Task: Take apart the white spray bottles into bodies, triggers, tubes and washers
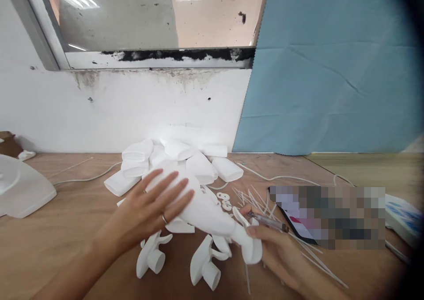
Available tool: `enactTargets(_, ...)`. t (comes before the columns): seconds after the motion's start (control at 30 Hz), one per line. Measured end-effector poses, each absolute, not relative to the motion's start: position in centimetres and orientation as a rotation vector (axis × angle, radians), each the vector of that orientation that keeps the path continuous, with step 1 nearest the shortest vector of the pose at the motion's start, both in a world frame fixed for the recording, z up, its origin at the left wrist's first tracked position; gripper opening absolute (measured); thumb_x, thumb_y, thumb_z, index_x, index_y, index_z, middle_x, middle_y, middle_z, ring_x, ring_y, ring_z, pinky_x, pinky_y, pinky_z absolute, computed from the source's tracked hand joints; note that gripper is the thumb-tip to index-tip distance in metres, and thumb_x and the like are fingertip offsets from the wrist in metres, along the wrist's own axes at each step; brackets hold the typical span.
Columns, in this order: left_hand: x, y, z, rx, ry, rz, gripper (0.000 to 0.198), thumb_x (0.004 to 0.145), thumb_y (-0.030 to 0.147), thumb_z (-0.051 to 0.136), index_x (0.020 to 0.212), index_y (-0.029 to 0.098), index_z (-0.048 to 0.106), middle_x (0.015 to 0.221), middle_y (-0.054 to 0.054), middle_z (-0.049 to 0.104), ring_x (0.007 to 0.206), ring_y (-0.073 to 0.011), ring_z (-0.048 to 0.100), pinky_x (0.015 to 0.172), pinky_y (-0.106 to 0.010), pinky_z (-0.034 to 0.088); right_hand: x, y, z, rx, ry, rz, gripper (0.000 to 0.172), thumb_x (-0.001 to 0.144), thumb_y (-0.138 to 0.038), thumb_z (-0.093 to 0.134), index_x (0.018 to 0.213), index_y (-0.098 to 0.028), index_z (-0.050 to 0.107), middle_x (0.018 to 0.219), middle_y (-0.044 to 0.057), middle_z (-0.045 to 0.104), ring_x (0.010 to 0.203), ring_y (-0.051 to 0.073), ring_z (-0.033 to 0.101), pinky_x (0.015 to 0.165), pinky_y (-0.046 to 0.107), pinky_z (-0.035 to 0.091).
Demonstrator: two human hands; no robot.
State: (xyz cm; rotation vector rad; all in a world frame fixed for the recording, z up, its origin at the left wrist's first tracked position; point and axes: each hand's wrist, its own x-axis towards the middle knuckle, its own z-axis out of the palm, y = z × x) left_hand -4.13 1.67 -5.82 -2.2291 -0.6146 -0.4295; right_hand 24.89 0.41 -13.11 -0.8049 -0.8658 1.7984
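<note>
Bottle (209,214) btwn L hand (154,209) & R hand (276,242), wht sprayer (252,249) in R

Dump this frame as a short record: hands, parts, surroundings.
left hand: fingers spread over white bottle, thumb hidden
right hand: gripping white trigger head at the bottle's neck; seating tightness unclear
loose trigger heads: on tabletop, nearer the viewer than the bottle
bottle pile: on tabletop, by the wall
small parts: white rings, thin white tubes
right side: device, screen mostly pixelated
</note>
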Motion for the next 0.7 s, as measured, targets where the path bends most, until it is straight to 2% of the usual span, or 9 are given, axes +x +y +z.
enactTargets(0.1,-5.5,2.4,-5.5,-2.165,-0.643,-0.519,0.036,0.086,0.005,0.054,0.121,0.012,0.052,0.117,-0.012,0.065,0.12,-0.0287,0.052,0.099,-0.052,0.041,25.2,0.9,-13.0,-0.755,-0.839,1.907,0.025,0.072,-0.022,0.072,0.09,-0.022,0.055,0.086,0.004,0.068,0.076,0.023,0.066,0.072,0.036,0.048)
enactTargets(0.2,-6.0,2.5,-5.7,-2.135,-0.625,-0.567,0.034,0.087,0.007,0.054,0.12,0.014,0.052,0.112,-0.011,0.067,0.115,-0.0275,0.056,0.092,-0.047,0.044,24.9,0.8,-13.2,-0.746,-0.82,1.975,0.032,0.071,-0.025,0.076,0.093,-0.023,0.052,0.089,0.003,0.068,0.075,0.022,0.068,0.071,0.035,0.049)
enactTargets(0.33,-6.1,2.2,-5.5,-2.166,-0.634,-0.531,0.035,0.087,0.005,0.051,0.121,0.017,0.053,0.114,-0.01,0.067,0.115,-0.0265,0.056,0.093,-0.046,0.04,24.3,0.3,-12.8,-0.794,-0.899,1.93,0.035,0.072,-0.021,0.076,0.09,-0.023,0.046,0.084,0.0,0.065,0.074,0.019,0.067,0.07,0.031,0.048)
enactTargets(0.43,-6.1,2.1,-4.9,-2.221,-0.652,-0.51,0.037,0.087,0.003,0.048,0.121,0.019,0.053,0.11,-0.007,0.069,0.107,-0.0235,0.06,0.092,-0.043,0.038,24.4,0.1,-12.2,-0.854,-1.033,1.818,0.037,0.074,-0.028,0.074,0.082,-0.024,0.038,0.078,-0.003,0.061,0.07,0.019,0.065,0.065,0.031,0.047)
enactTargets(0.53,-6.0,1.8,-4.1,-2.32,-0.672,-0.54,0.035,0.089,0.01,0.051,0.122,0.02,0.052,0.104,-0.005,0.07,0.095,-0.0214,0.062,0.086,-0.04,0.039,25.0,0.3,-12.2,-1.038,-1.385,1.385,0.041,0.071,-0.031,0.076,0.079,-0.024,0.036,0.079,-0.003,0.058,0.068,0.018,0.06,0.061,0.029,0.045)
enactTargets(0.63,-6.0,1.2,-3.4,-2.477,-0.727,-0.585,0.038,0.089,0.023,0.056,0.126,0.019,0.048,0.099,-0.005,0.07,0.087,-0.0207,0.06,0.08,-0.038,0.041,25.3,0.7,-12.5,-1.051,-1.652,0.803,0.035,0.073,-0.024,0.074,0.081,-0.025,0.039,0.085,-0.001,0.058,0.078,0.018,0.059,0.068,0.03,0.045)
enactTargets(0.7,-6.0,0.8,-3.1,-2.559,-0.845,-0.656,0.04,0.09,0.027,0.055,0.128,0.022,0.047,0.095,-0.004,0.068,0.083,-0.0195,0.059,0.075,-0.034,0.043,25.3,0.9,-12.8,-0.928,-1.669,0.568,0.033,0.076,-0.017,0.069,0.081,-0.026,0.039,0.089,0.0,0.06,0.086,0.02,0.061,0.073,0.033,0.046)
